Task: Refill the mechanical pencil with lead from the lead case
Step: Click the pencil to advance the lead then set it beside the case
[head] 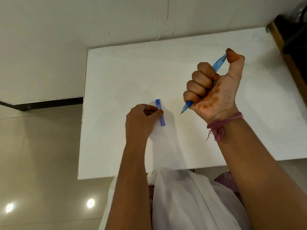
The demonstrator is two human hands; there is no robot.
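Note:
A blue translucent mechanical pencil (216, 65) is gripped in the fist of my right hand (216, 87), raised above the table. Its tip points down and left, and my thumb presses on its top end. A slim blue lead case (161, 119) lies flat on the white table (182, 60), its long side running near to far. My left hand (141, 120) rests beside it, thumb and fingertips pinching the case near its middle. No loose lead is visible.
The table's left edge (82, 113) and near edge (149, 173) border a glossy tiled floor. A dark wooden piece of furniture (290, 47) stands at the far right. White cloth (182, 196) covers my lap below the near edge.

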